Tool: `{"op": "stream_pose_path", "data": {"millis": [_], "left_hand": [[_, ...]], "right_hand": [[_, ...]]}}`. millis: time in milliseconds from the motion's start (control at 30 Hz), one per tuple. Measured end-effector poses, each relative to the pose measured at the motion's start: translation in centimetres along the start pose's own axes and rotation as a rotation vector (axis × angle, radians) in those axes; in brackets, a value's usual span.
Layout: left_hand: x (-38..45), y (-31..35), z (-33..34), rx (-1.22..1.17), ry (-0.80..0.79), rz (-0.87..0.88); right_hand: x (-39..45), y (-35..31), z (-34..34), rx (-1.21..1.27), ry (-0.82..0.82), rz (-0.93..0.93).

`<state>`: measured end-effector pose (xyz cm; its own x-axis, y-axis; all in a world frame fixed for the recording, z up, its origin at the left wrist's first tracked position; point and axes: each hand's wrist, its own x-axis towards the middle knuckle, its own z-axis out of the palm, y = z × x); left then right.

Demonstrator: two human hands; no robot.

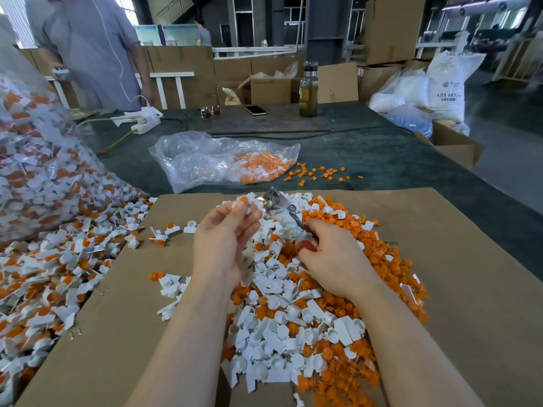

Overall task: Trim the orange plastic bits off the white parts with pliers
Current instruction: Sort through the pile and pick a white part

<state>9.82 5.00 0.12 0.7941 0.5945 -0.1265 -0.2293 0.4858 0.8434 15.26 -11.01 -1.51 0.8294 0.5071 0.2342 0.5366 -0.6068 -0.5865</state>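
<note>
My left hand (pixel 223 236) pinches a small white part (pixel 242 204) between thumb and fingertips, raised over the pile. My right hand (pixel 332 257) grips the red handles of the pliers (pixel 279 212), whose metal jaws point up and left, close beside the white part. Under both hands a heap of trimmed white parts and orange bits (pixel 293 312) covers the brown cardboard sheet (pixel 470 274). Untrimmed white-and-orange parts (pixel 58 268) lie spread at the left.
A big clear bag of untrimmed parts (pixel 38 160) rises at the left. Another clear bag (pixel 223 163) and loose orange bits (pixel 317 173) lie beyond the cardboard. Further back are a bottle (pixel 308 89), a phone (pixel 255 110), sunglasses (pixel 210 112), a power strip (pixel 144 124) and a standing person (pixel 94 48).
</note>
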Motion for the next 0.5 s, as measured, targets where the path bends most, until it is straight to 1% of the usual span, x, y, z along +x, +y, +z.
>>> {"op": "stream_pose_path", "data": {"millis": [100, 233, 367, 500], "left_hand": [[0.5, 0.9, -0.9, -0.205, 0.164, -0.126], [1.5, 2.1, -2.5, -0.430, 0.349, -0.178], [2.3, 2.3, -4.2, -0.646, 0.428, -0.175], [2.6, 2.5, -4.7, -0.737, 0.462, -0.153]], "right_hand": [[0.1, 0.4, -0.1, -0.009, 0.076, 0.031], [0.3, 0.7, 0.0, -0.037, 0.149, 0.079], [0.4, 1.1, 0.0, -0.102, 0.183, 0.141], [0.5, 1.4, 0.0, -0.125, 0.181, 0.197]]}}
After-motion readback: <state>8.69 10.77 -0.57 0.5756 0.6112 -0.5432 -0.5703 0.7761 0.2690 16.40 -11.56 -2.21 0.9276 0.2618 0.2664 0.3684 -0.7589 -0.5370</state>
